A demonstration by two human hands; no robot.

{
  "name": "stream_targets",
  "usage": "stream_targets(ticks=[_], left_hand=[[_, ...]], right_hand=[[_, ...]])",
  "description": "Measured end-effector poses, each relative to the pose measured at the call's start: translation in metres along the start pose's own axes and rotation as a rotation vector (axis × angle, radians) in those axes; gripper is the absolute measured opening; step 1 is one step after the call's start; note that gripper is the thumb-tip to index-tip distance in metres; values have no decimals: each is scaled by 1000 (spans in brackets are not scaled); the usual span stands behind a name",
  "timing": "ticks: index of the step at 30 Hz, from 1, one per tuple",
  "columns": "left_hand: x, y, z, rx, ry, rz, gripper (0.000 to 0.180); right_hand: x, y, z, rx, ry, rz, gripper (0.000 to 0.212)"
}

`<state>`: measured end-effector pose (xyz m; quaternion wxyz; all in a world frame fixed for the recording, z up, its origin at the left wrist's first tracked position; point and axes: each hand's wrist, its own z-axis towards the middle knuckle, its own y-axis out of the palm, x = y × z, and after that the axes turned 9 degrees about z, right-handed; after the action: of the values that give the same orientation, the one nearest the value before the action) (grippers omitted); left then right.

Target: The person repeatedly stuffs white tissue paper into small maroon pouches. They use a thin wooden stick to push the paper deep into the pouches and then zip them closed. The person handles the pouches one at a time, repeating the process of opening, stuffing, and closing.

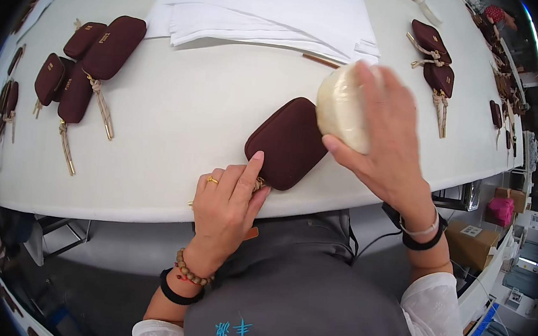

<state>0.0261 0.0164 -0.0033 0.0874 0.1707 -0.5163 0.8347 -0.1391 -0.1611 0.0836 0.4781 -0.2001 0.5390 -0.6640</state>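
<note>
A dark maroon zip pouch (288, 144) lies on the white table near its front edge. My left hand (225, 196) grips its lower left corner, index fingertip on the fabric, thumb near the zipper; part of a beige cord pull shows beneath the fingers. Wrapped round a thick cream-coloured roll of wide tape (343, 107), my right hand (387, 130) is slightly blurred at the pouch's upper right side. The roll overlaps the pouch's right edge in view; whether they touch I cannot tell.
Several finished-looking maroon pouches (114, 49) with cord tassels lie at the left, and two more pouches (440, 77) at the far right. White paper sheets (263, 14) are stacked at the back, with a thin brown stick (320, 60) by their edge. Cardboard boxes (471, 244) stand below right.
</note>
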Motion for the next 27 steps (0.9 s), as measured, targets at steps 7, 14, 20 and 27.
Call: stream_targets(ticks=[7,14,20,27], left_hand=[[3,2,1,-14,-1,-68,69],[1,4,0,7,-18,-26,70],[6,-1,7,-77,32,56,59],[8,2,12,8,57,5,46]], right_hand=[[-37,38,-45,-197,-20,166,94],[-34,-2,-4,129,-135,93,101],[-18,6,-8,-43,34,123,92],[-3,35,-30,-120,102,123,84]])
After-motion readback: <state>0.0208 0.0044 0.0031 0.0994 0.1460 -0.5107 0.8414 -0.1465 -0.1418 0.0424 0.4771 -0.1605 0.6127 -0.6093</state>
